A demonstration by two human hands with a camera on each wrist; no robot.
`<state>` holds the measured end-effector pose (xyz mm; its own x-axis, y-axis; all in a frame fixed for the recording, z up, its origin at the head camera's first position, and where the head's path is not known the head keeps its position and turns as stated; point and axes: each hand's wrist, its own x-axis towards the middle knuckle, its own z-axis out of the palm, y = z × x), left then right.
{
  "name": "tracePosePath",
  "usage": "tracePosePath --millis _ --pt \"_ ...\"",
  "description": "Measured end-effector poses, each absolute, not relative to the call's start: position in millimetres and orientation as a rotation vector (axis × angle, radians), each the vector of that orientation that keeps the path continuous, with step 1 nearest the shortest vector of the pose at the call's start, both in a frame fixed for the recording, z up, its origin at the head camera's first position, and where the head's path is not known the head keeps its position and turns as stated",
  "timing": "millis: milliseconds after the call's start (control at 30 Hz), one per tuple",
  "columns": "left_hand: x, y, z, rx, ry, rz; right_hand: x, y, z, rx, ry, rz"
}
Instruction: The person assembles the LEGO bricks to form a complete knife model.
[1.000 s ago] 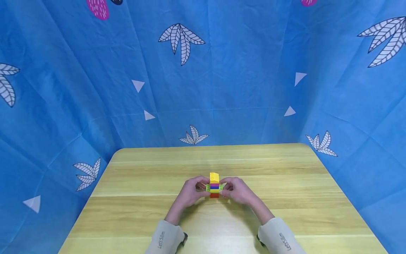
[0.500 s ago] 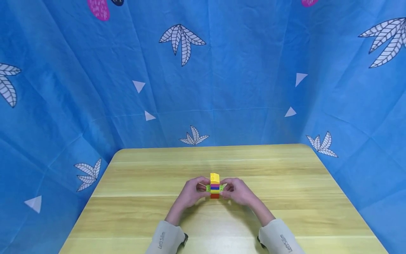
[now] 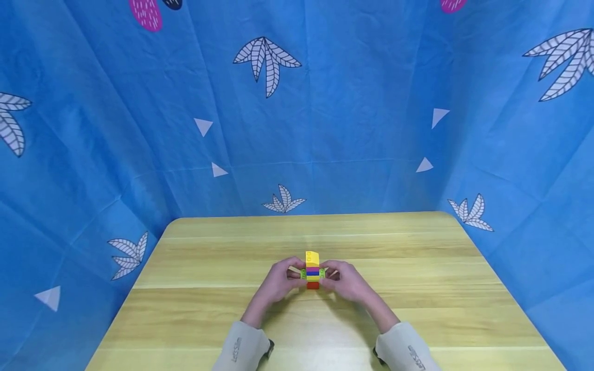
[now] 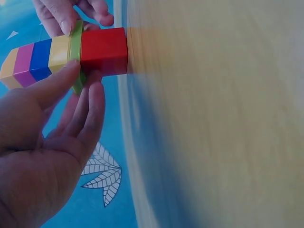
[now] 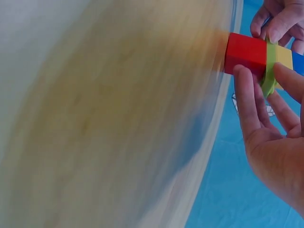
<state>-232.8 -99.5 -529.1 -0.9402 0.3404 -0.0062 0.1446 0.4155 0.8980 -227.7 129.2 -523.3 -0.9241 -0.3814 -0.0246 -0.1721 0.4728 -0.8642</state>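
Note:
A stack of toy building bricks (image 3: 313, 275) stands upright near the middle of the table. From the bottom it has a red brick (image 4: 104, 51), a wider flat green plate (image 5: 269, 69), then yellow (image 4: 59, 53), blue (image 4: 41, 60) and pink (image 4: 23, 64) bricks. A yellow sloped brick (image 3: 312, 258) tops it. My left hand (image 3: 277, 281) pinches the green plate's left end between thumb and fingers. On the opposite side, my right hand (image 3: 347, 281) pinches its right end, with fingertips against the red brick in the right wrist view. The fingers partly hide the plate.
The wooden table (image 3: 209, 304) extends around the stack on all sides. A blue patterned cloth (image 3: 352, 103) hangs behind it and along both sides. Grey sleeves (image 3: 243, 346) cover the forearms.
The stack and my right hand have shifted very slightly left. Both hands keep the same grip on the green plate.

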Motion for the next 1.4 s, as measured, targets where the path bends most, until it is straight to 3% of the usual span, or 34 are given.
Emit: tracePosePath --millis 1400 --pt "-256.3 -86.4 -534.5 0.267 2.588 1.561 -255.2 105.1 -530.5 -0.275 2.600 -1.459"
